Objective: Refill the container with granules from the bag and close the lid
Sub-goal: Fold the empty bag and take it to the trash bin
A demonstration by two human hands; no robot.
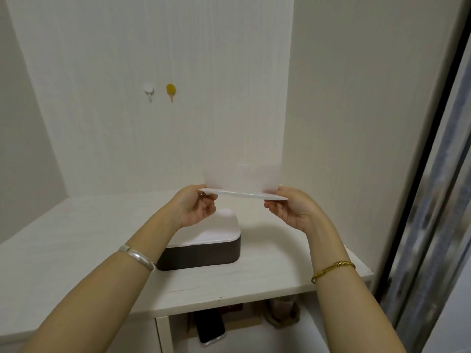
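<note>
Both hands are raised above a pale wood-grain shelf top; between them hangs a translucent white plastic bag, blurred and almost the colour of the wall behind it, so its contents cannot be made out; its lower edge shows as a thin white band running from one hand to the other, slightly lower on the right side. The left hand pinches the left end of that edge between thumb and curled fingers; the right hand pinches the right end the same way, thumb on top and fingers curled beneath. The bag touches nothing but the 2 hands and hangs in the air above and a little behind the container.

The low rectangular container with dark brown walls and rounded corners sits on the shelf top, below the left hand and partly hidden by the left forearm; a flat white lid covers its top, so nothing inside it can be seen.

A silver bangle circles the left wrist; a coiled gold bracelet circles the right. On the back wall 2 small adhesive hooks sit side by side, 1 white hook and 1 yellow hook; below the shelf top, a dark phone leans in an open compartment.
</note>
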